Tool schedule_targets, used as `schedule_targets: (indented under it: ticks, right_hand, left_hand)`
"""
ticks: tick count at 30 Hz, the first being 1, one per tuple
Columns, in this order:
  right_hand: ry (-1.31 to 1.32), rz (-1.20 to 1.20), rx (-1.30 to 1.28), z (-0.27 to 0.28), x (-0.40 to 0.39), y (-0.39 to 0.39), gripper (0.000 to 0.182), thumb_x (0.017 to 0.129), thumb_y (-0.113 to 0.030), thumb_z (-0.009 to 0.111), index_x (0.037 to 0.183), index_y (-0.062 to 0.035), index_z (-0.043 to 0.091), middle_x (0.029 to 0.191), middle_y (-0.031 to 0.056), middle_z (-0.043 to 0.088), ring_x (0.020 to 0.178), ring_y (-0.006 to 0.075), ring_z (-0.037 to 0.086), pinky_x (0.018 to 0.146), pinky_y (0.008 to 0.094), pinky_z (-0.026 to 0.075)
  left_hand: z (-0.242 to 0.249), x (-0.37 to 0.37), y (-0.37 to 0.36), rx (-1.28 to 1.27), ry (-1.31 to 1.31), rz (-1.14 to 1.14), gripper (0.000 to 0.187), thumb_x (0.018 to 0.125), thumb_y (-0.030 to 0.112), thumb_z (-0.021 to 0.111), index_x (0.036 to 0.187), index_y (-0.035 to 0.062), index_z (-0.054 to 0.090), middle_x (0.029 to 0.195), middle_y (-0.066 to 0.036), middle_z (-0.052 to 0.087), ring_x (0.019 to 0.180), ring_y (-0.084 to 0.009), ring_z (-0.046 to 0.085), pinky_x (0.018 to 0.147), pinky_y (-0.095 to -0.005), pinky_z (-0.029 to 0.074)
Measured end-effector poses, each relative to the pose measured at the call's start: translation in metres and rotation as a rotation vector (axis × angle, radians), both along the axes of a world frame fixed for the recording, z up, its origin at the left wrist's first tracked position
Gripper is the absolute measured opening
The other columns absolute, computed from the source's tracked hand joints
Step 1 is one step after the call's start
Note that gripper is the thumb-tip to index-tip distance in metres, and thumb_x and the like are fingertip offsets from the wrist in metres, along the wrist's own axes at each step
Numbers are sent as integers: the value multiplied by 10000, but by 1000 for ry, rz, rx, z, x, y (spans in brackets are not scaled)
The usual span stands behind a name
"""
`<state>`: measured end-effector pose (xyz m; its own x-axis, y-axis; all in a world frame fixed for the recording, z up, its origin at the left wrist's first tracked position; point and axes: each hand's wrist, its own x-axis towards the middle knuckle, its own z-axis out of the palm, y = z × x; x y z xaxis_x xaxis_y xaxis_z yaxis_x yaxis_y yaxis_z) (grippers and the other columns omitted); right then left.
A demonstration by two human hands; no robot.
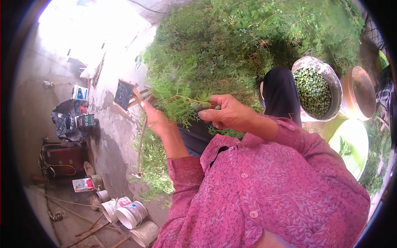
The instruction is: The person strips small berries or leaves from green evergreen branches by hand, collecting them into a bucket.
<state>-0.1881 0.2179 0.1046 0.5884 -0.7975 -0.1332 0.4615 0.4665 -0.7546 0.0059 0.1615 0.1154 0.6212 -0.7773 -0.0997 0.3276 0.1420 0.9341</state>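
Observation:
A leafy conifer sprig [178,101] stretches between my two hands, in front of my chest. My left hand [156,119] is closed at the sprig's left side, a little blurred, with part of its grip hidden. My right hand [226,112] pinches at the sprig's other end, thumb and fingers around small green cones [203,107]. Beyond my hands lies a big heap of cut conifer branches [244,45]. At the right, near my dark-trousered knee [282,93], a bucket [337,89] holds many picked green cones [312,91].
A second round tub [359,93] and a pale green basin [351,144] stand at the far right. A small folding stool [124,97] is left of my left hand. Several white buckets [132,215] and sticks lie at lower left, near a dark red case [66,159].

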Motion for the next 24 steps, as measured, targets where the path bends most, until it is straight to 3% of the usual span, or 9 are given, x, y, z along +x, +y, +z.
schedule_targets:
  ticks: [5, 12, 14, 18, 20, 24]
  right_hand:
    - [-89, -40, -19, 0, -3, 2, 319, 754, -226, 691, 999, -77, 551, 709, -32, 527, 467, 21, 396, 392, 168, 292]
    - [-3, -111, 138, 5, -1, 0, 272, 760, -261, 684, 927, -84, 561, 670, -21, 529, 461, 33, 423, 375, 170, 291]
    - [-179, -89, 218, -9, 3, -6, 207, 785, -244, 651, 852, -72, 558, 647, -8, 529, 452, 51, 441, 351, 170, 280]
    - [-138, -47, 330, -9, -2, -5, 194, 826, -239, 577, 771, -54, 556, 627, 7, 527, 406, 65, 428, 316, 174, 267]
    - [-143, 200, 414, -4, -8, 2, 248, 844, -241, 518, 729, -24, 555, 614, 43, 529, 362, 75, 406, 289, 184, 261]
    - [-232, 371, 446, -3, -15, 16, 296, 844, -247, 489, 725, 14, 565, 601, 77, 528, 340, 74, 389, 283, 188, 265]
  left_hand:
    - [-10, 4, -3, -8, -80, -12, 529, 885, 419, 420, 1085, -58, 537, 1021, -145, 558, 840, -252, 570, 710, -363, 501]
    - [6, -22, 6, 138, -282, 49, 598, 859, 488, 426, 1080, -52, 556, 1023, -165, 564, 887, -241, 561, 767, -349, 466]
    - [10, -29, 8, 182, -305, 77, 649, 830, 533, 440, 1093, -50, 552, 1050, -185, 560, 924, -260, 551, 808, -353, 440]
    - [12, -24, 5, 265, -400, 106, 686, 807, 562, 448, 1100, -51, 548, 1091, -206, 543, 933, -280, 546, 836, -368, 425]
    - [21, -24, 5, 398, -549, 167, 707, 793, 587, 443, 1110, -35, 550, 1122, -196, 537, 954, -292, 533, 862, -372, 399]
    - [33, -41, 10, 360, -590, 146, 677, 815, 570, 421, 1124, -18, 549, 1127, -173, 541, 996, -271, 513, 871, -362, 383]
